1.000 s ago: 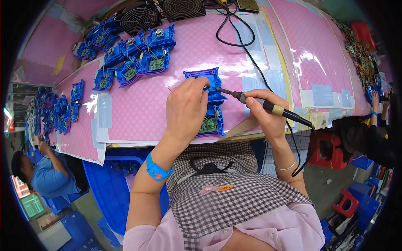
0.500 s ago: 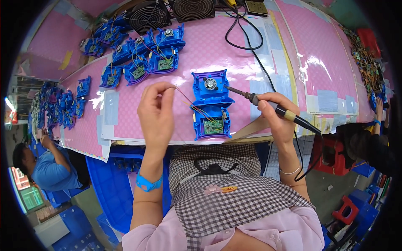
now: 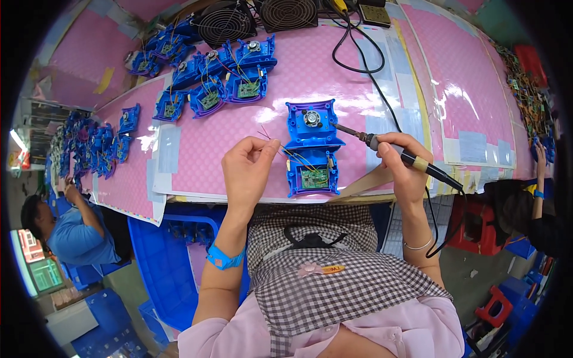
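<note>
Left hand (image 3: 248, 170) pinching thin loose wire (image 3: 267, 136) between thumb and fingertips, rest of fingers curled in. Right hand (image 3: 401, 164) gripping black-handled soldering iron (image 3: 397, 154) pen-style, closed round handle, tip hovering right by blue plastic housing with small green circuit board (image 3: 312, 150). Housing sitting on pink dotted mat (image 3: 370, 89), between both hands. More blue housings (image 3: 227, 74) lying further back, near black round fans (image 3: 256, 15).
</note>
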`<control>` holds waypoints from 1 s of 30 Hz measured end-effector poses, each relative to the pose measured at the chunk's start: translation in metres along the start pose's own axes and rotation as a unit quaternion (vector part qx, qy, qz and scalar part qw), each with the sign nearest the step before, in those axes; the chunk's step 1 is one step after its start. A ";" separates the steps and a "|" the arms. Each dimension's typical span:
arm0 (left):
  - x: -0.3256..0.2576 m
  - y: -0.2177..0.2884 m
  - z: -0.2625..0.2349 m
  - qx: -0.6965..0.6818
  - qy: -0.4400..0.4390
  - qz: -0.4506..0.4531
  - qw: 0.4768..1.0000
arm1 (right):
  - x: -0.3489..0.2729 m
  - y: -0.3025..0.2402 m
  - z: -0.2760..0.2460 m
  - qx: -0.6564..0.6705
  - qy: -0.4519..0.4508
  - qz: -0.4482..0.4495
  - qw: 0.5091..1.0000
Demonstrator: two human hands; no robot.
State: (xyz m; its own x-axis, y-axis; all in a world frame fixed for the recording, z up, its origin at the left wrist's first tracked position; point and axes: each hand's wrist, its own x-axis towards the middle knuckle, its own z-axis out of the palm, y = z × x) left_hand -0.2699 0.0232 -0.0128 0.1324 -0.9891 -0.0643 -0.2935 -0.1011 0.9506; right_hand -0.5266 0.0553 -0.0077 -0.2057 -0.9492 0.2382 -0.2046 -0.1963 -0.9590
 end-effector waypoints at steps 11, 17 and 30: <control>0.004 -0.002 0.019 -0.095 0.011 0.036 0.995 | 0.002 -0.001 0.002 -0.001 0.005 -0.001 1.000; 0.001 0.016 0.034 -0.079 0.034 0.082 0.993 | 0.002 0.000 0.004 -0.010 -0.014 -0.018 1.000; 0.012 0.024 0.046 0.219 -0.087 0.213 0.948 | 0.001 -0.003 0.005 0.003 -0.012 -0.001 1.000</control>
State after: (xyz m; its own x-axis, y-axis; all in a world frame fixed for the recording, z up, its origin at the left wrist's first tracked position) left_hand -0.3191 0.0038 -0.0043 -0.2343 -0.9488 0.2118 -0.6557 0.3151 0.6861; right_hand -0.5220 0.0535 -0.0057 -0.1830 -0.9541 0.2371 -0.1999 -0.2001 -0.9592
